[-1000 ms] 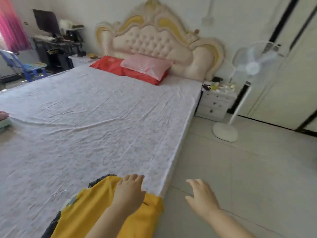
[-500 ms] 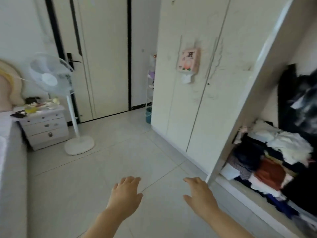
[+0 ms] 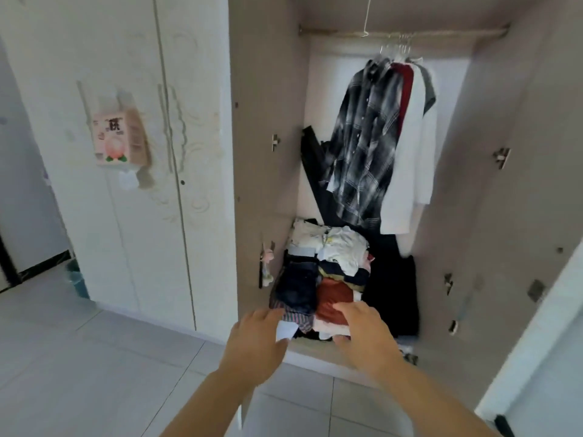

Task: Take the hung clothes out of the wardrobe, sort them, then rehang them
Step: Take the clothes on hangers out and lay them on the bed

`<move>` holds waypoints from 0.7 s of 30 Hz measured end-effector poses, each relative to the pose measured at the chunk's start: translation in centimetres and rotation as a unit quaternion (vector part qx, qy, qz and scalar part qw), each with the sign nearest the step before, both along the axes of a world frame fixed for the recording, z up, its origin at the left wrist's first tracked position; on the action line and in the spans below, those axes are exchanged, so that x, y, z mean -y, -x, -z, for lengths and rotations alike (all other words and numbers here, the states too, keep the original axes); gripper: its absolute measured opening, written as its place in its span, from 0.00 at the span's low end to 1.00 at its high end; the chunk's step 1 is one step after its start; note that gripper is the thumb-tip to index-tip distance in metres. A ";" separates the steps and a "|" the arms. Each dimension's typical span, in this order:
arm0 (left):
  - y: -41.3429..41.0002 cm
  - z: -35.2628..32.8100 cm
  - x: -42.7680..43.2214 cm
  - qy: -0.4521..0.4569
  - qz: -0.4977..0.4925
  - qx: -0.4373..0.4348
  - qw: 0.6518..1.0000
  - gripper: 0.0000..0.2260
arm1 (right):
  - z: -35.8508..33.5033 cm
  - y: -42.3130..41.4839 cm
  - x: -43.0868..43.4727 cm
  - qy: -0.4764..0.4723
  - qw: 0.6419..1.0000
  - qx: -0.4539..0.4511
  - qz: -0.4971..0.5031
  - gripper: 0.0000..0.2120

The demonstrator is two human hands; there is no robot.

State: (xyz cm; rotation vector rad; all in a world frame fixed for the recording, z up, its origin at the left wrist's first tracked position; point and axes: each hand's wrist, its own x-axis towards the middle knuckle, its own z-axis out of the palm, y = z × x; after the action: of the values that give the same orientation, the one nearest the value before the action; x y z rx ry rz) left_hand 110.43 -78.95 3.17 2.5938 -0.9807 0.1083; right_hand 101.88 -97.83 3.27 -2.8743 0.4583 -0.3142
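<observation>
The open wardrobe (image 3: 268, 121) fills the middle of the head view. From its rail (image 3: 410, 33) hang a dark plaid shirt (image 3: 362, 146), a red garment (image 3: 405, 86) and a white garment (image 3: 413, 159) on wire hangers, with black clothing (image 3: 394, 279) below. One bare hanger (image 3: 367, 17) hangs to their left. Both hands are held out low in front of the wardrobe, fingers relaxed and holding nothing: my left hand (image 3: 257, 345) and my right hand (image 3: 366, 335).
A stack of folded clothes (image 3: 321, 272) fills the wardrobe's lower left. To the left are the shut wardrobe doors (image 3: 126, 184) with a pink tissue box (image 3: 118, 138) stuck on them. An open white door (image 3: 536, 326) stands at right. A teal bin (image 3: 75, 282) sits far left on the tiled floor (image 3: 79, 357).
The view has swung from the bed, past the fan and room door, round to the open wardrobe. My left hand has left the yellow garment on the bed. Both hands stay empty.
</observation>
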 end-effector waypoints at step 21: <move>-25.6 -17.6 25.5 0.149 0.142 0.117 0.972 0.25 | -17.0 -18.9 21.7 0.108 0.971 0.187 0.101 0.26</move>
State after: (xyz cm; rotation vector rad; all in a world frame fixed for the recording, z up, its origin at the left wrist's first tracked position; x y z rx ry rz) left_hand 135.99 -104.41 20.74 2.1774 -1.2980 0.4575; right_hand 120.79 -119.48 20.26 -2.8717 0.6788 -0.9750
